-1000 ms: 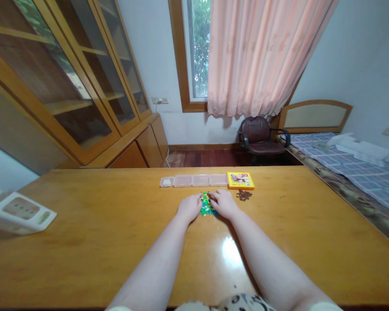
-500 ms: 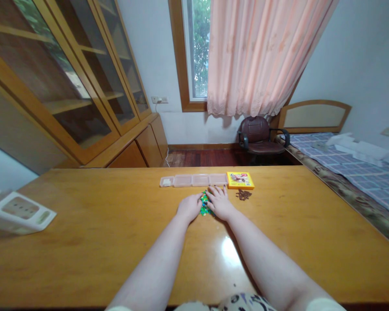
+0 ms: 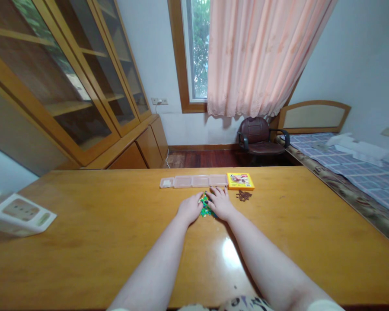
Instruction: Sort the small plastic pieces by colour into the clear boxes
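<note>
- Two bare hands flank a pile of small green, yellow and blue pieces (image 3: 207, 211) on the wooden surface (image 3: 116, 242).
- Left hand (image 3: 190, 208): fingertips at the pile's left edge; whether its grip pinches any piece, I cannot tell.
- Right hand (image 3: 221, 204): grip released, fingers spread, thumb by the pile.
- Brown pieces (image 3: 244, 195) lie right of it, near a yellow box (image 3: 240, 181).

Daylight is showing through the wood-framed glass window (image 3: 200, 56); glare is whitening the glossy yellow-brown wooden desk (image 3: 100, 242); edges are stretching.
</note>
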{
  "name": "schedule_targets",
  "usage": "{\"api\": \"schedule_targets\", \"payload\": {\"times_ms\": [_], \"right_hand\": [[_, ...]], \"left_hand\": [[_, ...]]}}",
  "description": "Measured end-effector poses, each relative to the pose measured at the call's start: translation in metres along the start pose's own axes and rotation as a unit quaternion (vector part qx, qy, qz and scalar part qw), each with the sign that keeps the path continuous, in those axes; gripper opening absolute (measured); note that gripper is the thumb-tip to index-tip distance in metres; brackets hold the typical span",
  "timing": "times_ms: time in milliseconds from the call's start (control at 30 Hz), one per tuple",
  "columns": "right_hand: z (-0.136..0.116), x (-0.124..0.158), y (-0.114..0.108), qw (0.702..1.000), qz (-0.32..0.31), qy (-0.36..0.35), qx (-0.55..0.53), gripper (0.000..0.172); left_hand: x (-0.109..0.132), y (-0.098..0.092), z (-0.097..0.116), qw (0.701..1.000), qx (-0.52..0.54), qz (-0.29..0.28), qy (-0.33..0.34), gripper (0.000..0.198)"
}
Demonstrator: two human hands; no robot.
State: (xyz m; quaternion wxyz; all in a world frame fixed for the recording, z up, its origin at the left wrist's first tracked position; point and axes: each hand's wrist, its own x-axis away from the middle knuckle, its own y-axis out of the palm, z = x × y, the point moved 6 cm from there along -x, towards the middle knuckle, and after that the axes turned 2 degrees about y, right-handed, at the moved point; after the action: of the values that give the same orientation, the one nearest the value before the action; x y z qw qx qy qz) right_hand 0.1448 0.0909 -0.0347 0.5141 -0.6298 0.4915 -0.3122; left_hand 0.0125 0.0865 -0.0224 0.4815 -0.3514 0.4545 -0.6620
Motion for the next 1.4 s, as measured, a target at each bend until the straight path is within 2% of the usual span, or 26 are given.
{"api": "schedule_targets", "payload": {"times_ms": [167, 300, 467, 567, 667, 767, 967, 1133, 1400], "right_hand": [[0.012, 0.000, -0.014, 0.995, 0.074, 0.058, -0.028, 0.035], [0.016, 0.003, -0.022, 0.991, 0.108, 0.065, -0.053, 0.032], [0.001, 0.005, -0.022, 0.995, 0.067, -0.030, -0.070, 0.031], [-0.004, 0.006, -0.017, 0.996, 0.026, -0.054, -0.059, 0.031], [-0.003, 0.004, -0.011, 0.999, -0.002, -0.035, -0.039, 0.035], [0.001, 0.002, -0.008, 1.000, 0.001, -0.010, -0.027, 0.038], [0.014, -0.001, -0.013, 0.996, 0.066, 0.051, -0.037, 0.032], [0.026, -0.001, -0.019, 0.985, 0.121, 0.105, -0.065, 0.031], [0.010, 0.001, -0.020, 0.992, 0.093, -0.004, -0.088, 0.029]], "left_hand": [[0.001, 0.001, 0.005, 0.999, -0.026, -0.026, 0.020, 0.041], [0.001, 0.001, 0.000, 1.000, -0.025, -0.008, 0.011, 0.042], [0.001, -0.002, -0.007, 0.999, -0.040, 0.007, -0.021, 0.040], [0.002, -0.003, -0.008, 0.999, -0.041, 0.009, -0.030, 0.038], [0.004, -0.006, -0.006, 0.999, -0.031, 0.025, -0.026, 0.037], [0.004, -0.008, -0.003, 0.999, -0.032, 0.030, -0.008, 0.035], [0.004, -0.005, 0.001, 0.998, -0.051, 0.005, 0.026, 0.035], [0.003, -0.001, 0.001, 0.998, -0.039, 0.008, 0.047, 0.039], [0.000, 0.000, 0.000, 0.997, -0.044, 0.019, 0.054, 0.041]]}}
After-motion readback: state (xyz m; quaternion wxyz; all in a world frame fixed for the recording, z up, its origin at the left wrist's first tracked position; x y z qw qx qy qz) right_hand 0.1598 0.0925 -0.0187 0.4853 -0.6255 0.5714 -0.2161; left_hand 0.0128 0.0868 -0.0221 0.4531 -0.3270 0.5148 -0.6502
